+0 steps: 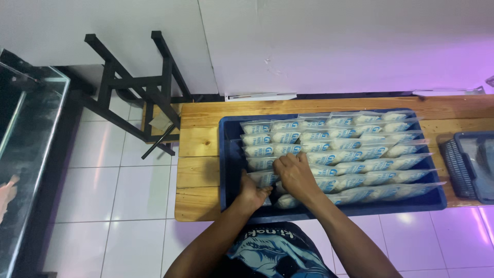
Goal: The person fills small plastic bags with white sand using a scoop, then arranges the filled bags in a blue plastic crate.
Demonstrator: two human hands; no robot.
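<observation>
Blue plastic tray (229,154) on wooden table (198,154), nearly full w/ rows of clear sealed pouches (355,149) of white stuff. Left hand (253,194) pinches a pouch at near-left corner; right hand (294,174), fingers curled, presses on front rows. Only near edge looks unfinished.

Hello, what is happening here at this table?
A person stands at a wooden table and works with both bare hands in a blue tray full of clear sealed pouches of white contents, laid in overlapping rows. The left hand grips a pouch at the near left corner; the right hand presses on the rows beside it.
</observation>
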